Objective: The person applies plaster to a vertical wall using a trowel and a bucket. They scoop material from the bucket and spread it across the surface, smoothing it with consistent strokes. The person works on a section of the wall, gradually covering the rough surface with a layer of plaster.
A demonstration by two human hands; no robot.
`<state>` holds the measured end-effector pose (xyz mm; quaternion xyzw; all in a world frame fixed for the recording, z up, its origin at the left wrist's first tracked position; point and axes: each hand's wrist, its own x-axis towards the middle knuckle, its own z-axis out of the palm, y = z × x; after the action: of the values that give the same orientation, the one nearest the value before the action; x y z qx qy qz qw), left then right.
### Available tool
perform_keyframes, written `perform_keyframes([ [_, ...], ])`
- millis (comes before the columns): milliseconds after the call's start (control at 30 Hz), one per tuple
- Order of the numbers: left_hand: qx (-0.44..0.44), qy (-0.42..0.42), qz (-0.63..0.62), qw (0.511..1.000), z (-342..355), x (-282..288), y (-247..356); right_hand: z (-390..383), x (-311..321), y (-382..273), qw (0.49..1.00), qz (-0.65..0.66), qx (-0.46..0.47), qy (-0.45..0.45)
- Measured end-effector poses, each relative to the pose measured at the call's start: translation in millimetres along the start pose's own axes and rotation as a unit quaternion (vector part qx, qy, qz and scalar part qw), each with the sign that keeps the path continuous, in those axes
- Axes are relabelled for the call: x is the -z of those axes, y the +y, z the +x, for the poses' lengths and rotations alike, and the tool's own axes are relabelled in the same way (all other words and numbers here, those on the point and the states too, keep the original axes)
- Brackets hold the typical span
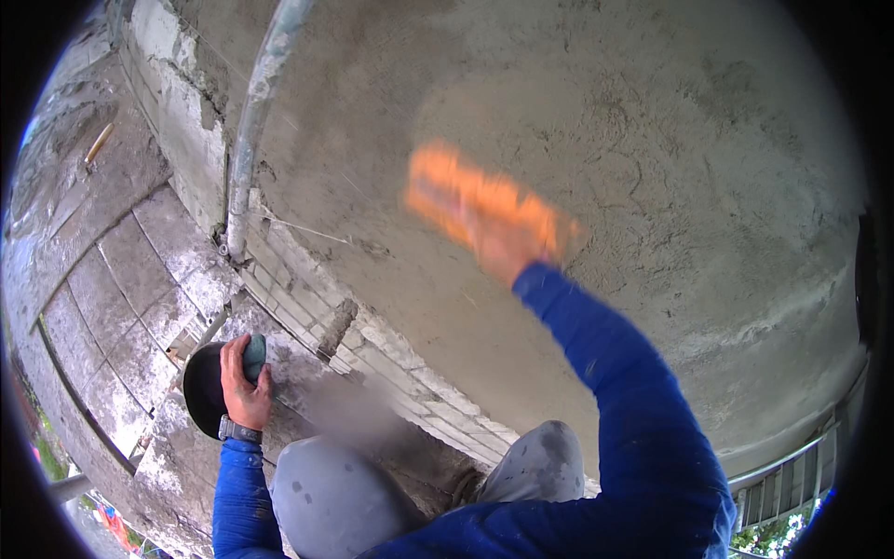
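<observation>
My right hand is shut on an orange plastering float, pressed flat against the grey cement-rendered wall; both are blurred by motion. My left hand rests low at the left, gripping a teal sponge at the rim of a black bucket. Both arms wear blue sleeves, and a watch sits on the left wrist. My grey trousered knees show at the bottom.
A grey pipe runs down the wall at the upper left. Bare brick courses show below the render. A concrete ledge of slabs lies at the left, with a drop beyond it. A railing is at the lower right.
</observation>
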<state>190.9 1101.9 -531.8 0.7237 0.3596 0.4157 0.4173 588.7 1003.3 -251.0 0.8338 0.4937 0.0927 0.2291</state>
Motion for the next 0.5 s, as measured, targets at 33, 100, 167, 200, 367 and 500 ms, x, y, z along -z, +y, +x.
perform_keyframes([
  [33, -0.019, 0.001, 0.013, 1.0, -1, 0, -3, -35, -42, 15, 0.998, -0.054, 0.043, -0.007],
  [100, -0.011, 0.005, 0.029, 1.0, -1, 8, -8, -79, -55, 18, 0.99, 0.026, 0.043, -0.13],
  [167, 0.002, 0.008, 0.02, 1.0, 0, 12, -6, -119, -12, 39, 0.963, 0.21, 0.016, -0.167],
  [200, 0.009, 0.002, 0.002, 1.0, 1, 5, -1, -145, 7, 74, 0.97, 0.223, 0.027, -0.098],
  [367, 0.021, -0.01, 0.007, 1.0, 1, 1, -3, -110, 123, 171, 0.94, -0.003, -0.07, 0.335],
  [500, 0.016, 0.008, 0.005, 1.0, -1, 1, -8, -5, 165, 98, 0.928, 0.058, 0.009, 0.367],
])
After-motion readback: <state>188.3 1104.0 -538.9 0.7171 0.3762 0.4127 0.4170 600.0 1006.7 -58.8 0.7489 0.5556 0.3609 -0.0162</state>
